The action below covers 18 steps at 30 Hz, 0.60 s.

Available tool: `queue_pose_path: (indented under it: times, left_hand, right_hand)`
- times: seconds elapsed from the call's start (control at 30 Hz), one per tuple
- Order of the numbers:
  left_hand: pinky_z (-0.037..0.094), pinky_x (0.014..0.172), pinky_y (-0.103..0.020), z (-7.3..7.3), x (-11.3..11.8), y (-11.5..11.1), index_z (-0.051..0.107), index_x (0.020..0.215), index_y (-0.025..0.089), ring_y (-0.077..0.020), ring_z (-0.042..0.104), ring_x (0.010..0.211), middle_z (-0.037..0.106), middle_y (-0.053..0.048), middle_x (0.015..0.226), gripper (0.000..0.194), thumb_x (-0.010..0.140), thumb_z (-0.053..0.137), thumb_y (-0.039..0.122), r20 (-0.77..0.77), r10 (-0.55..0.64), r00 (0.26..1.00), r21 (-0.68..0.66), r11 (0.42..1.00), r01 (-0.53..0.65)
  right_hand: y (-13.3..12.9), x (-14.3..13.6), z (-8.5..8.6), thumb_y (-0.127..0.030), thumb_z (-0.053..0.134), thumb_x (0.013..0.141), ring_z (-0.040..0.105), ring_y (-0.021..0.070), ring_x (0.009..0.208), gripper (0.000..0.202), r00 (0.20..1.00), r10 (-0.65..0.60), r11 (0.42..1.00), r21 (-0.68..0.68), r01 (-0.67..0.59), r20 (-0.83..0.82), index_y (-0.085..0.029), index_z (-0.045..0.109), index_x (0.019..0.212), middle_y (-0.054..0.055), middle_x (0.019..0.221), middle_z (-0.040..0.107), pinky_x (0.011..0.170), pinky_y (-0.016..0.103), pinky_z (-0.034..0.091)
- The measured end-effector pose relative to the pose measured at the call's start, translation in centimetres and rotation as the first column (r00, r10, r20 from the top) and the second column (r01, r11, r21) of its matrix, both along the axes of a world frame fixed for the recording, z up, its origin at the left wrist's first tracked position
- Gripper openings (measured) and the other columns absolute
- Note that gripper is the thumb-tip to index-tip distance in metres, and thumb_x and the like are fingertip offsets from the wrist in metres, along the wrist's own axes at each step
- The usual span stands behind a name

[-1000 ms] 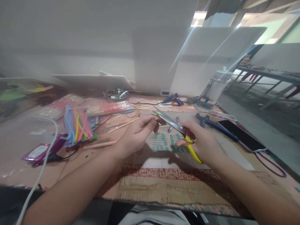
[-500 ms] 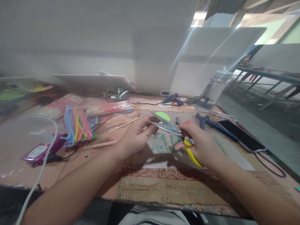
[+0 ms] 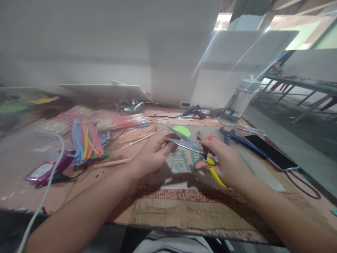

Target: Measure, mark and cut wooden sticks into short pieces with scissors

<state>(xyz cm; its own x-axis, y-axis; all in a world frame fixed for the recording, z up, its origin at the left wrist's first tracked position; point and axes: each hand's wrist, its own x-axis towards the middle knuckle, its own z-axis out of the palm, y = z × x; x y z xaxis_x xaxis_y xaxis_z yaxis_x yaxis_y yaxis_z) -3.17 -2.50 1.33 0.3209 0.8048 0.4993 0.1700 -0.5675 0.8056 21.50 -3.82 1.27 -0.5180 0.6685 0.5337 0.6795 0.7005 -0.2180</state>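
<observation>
My right hand [image 3: 223, 160] grips a pair of scissors [image 3: 188, 144] by its yellow and orange handles. The blades are spread apart and point left, toward my left hand [image 3: 152, 154]. My left fingers are bent together at the blade tips; whatever they pinch is hidden or too small to make out. Beneath both hands lies a white sheet with green lettering [image 3: 181, 162], on top of a piece of cardboard [image 3: 168, 212]. A bright green paper piece [image 3: 182, 131] rests just beyond the blades.
Colourful pipe cleaners [image 3: 88, 142], a purple packet [image 3: 48, 172] and packaged sticks [image 3: 123, 121] lie to the left. At the back is a blue glue gun [image 3: 195, 111]. A phone [image 3: 271, 151] and a clear lidded container [image 3: 240, 100] are on the right. A white cable [image 3: 50, 189] crosses the left side.
Both hands and the scissors have shifted very slightly to the left. The blades stay spread, and the grip looks the same.
</observation>
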Motion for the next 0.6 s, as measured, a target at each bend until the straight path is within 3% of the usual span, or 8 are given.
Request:
queue_pose_path:
  times: [0.17,0.33,0.5,0.6]
  left_hand:
    - [0.047,0.072,-0.029,-0.28,-0.05,0.22,0.07,0.092,0.021,-0.0195,0.062,0.092,0.07,-0.006,0.097,0.019,0.096,0.055,0.032,-0.015,-0.03,0.999,0.0,1.0,0.03]
    - [0.048,0.079,-0.031,-0.72,-0.07,0.39,0.07,0.097,0.019,-0.0182,0.063,0.089,0.071,-0.006,0.094,0.029,0.1,0.049,0.04,0.018,-0.045,0.999,-0.047,0.998,0.046]
    - [0.047,0.078,-0.03,-0.73,-0.09,0.38,0.071,0.099,0.02,-0.0184,0.061,0.093,0.071,-0.007,0.101,0.031,0.1,0.049,0.043,0.034,-0.064,0.997,-0.06,0.996,0.066]
    - [0.046,0.074,-0.029,-0.91,-0.13,0.49,0.071,0.096,0.02,-0.0176,0.059,0.087,0.068,-0.006,0.094,0.033,0.1,0.05,0.045,0.035,-0.037,0.999,-0.073,0.997,0.039]
  right_hand:
    - [-0.11,0.38,-0.27,-0.06,0.057,0.093,0.059,0.0213,0.069,0.041,0.999,-0.03,0.999,0.019,0.03,0.03,-0.021,0.064,0.105,0.006,0.083,0.063,0.061,0.03,0.044]
    - [-0.27,0.65,-0.74,-0.06,0.058,0.093,0.052,0.017,0.053,0.04,0.993,-0.107,0.993,-0.052,0.11,0.055,-0.023,0.066,0.106,0.0,0.068,0.06,0.051,0.028,0.036]
    - [0.12,0.71,-0.79,-0.062,0.062,0.089,0.056,0.0189,0.059,0.048,0.99,-0.136,0.99,-0.027,0.137,0.035,-0.021,0.064,0.113,0.002,0.076,0.062,0.055,0.029,0.041]
    - [0.17,0.6,-0.52,-0.059,0.062,0.09,0.057,0.0195,0.062,0.045,0.992,-0.118,0.993,-0.025,0.12,0.052,-0.02,0.063,0.112,0.003,0.081,0.064,0.056,0.029,0.042]
